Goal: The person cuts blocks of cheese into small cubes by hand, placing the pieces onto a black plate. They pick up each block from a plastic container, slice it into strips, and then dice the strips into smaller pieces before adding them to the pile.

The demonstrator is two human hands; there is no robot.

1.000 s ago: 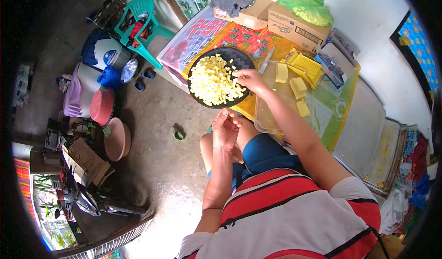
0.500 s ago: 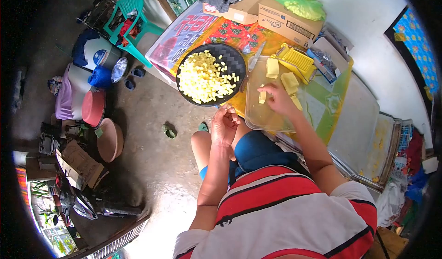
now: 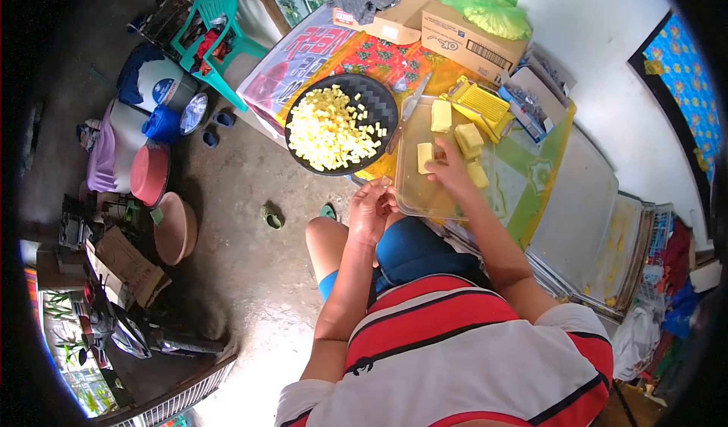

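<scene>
My right hand is over a clear plastic tray, its thumb and fingers around the right side of a flat pale yellow block that looks like cheese. More such blocks lie in the tray, one near the far edge and a thicker piece beside my fingers. My left hand is at the tray's near left corner, fingertips pinched together; what they hold, if anything, is too small to make out. A round black tray with a heap of small yellow cubes stands to the left.
Between the trays lies a knife. Behind are a yellow slotted cutter, an open small box, a carton and a green plastic bag. On the left are a green chair and basins.
The block at my right hand was seen narrow on and now shows a wider face. My left hand is now closer to the clear tray's corner. The whole view has shifted slightly.
</scene>
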